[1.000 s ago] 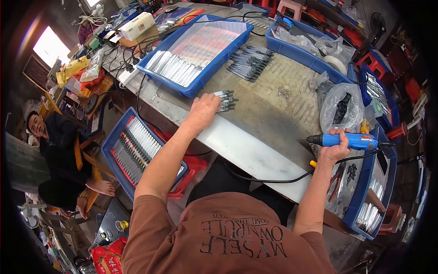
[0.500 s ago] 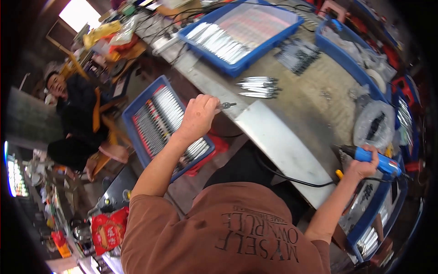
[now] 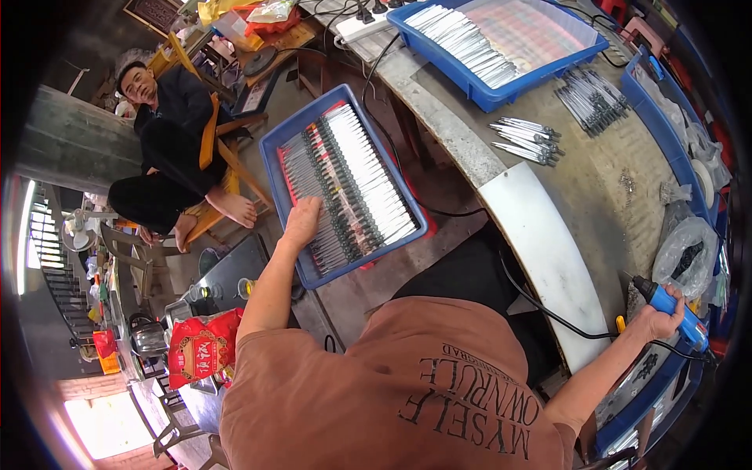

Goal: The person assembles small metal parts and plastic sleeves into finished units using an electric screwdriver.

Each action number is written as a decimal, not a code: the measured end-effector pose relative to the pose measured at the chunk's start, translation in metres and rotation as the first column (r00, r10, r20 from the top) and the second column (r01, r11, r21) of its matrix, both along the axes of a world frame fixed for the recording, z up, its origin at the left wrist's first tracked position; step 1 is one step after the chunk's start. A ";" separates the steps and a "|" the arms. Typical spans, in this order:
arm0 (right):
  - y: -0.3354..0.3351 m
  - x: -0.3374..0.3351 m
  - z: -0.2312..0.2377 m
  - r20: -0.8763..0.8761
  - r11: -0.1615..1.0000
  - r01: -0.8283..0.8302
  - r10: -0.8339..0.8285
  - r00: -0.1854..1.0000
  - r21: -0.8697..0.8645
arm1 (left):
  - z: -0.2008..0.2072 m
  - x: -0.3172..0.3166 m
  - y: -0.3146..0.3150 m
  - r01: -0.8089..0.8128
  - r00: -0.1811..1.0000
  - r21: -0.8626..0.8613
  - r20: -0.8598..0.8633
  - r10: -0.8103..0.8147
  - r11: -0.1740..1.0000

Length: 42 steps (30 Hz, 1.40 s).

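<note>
My left hand [image 3: 304,222] is over the left edge of a blue tray [image 3: 270,149], its fingers curled together. Whatever they hold, if anything, is hidden. Inside the tray lie close-packed rows of slim silver rods with dark ends [image 3: 374,168]. My right hand [image 3: 660,319] is wrapped round a blue electric screwdriver [image 3: 689,325] with a dark nose, over the right side of the workbench. Its thin bit points toward the bench's middle. On the bench lie a small bundle of silver rods with dark tips [image 3: 526,141] and a larger pile [image 3: 591,102].
A larger blue tray [image 3: 489,98] with silver rods stands at the bench's far side. A white plate [image 3: 540,243] lines the front edge. A black cable [image 3: 540,305] runs to the screwdriver. Plastic bags [image 3: 689,251] lie at right. A seated person [image 3: 168,133] is at far left.
My left hand has gone from near the bench edge down to the tray's left side; the dark-ended piece it held no longer shows. The view has turned left. My right hand keeps the screwdriver.
</note>
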State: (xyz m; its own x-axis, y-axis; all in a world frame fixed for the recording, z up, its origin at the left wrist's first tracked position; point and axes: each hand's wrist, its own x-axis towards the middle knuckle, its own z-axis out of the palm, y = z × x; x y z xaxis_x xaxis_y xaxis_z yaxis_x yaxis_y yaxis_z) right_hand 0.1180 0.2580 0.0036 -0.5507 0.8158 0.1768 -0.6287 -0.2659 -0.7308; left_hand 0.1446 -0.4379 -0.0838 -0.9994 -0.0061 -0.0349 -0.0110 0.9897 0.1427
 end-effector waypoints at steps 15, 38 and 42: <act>0.005 0.003 -0.002 0.005 0.999 -0.053 0.053 0.999 0.005 | -0.014 0.011 -0.002 -0.017 0.995 0.043 0.098 0.013 0.999; -0.064 -0.001 0.032 -0.050 0.992 0.117 -0.119 0.992 -0.037 | 0.103 -0.111 0.229 0.656 0.724 0.325 -0.524 -0.448 0.681; -0.073 0.000 0.041 0.011 0.985 0.170 -0.170 0.985 -0.022 | 0.105 -0.151 0.270 0.727 0.631 0.180 -0.555 -0.542 0.662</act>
State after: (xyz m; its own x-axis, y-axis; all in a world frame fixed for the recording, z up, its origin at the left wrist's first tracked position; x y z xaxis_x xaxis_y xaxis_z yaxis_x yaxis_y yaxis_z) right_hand 0.1182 0.1850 0.0450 -0.4052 0.9014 0.1525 -0.6594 -0.1726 -0.7317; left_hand -0.0060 -0.1682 0.0217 -0.6446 0.5557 0.5251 0.7513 0.5878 0.3001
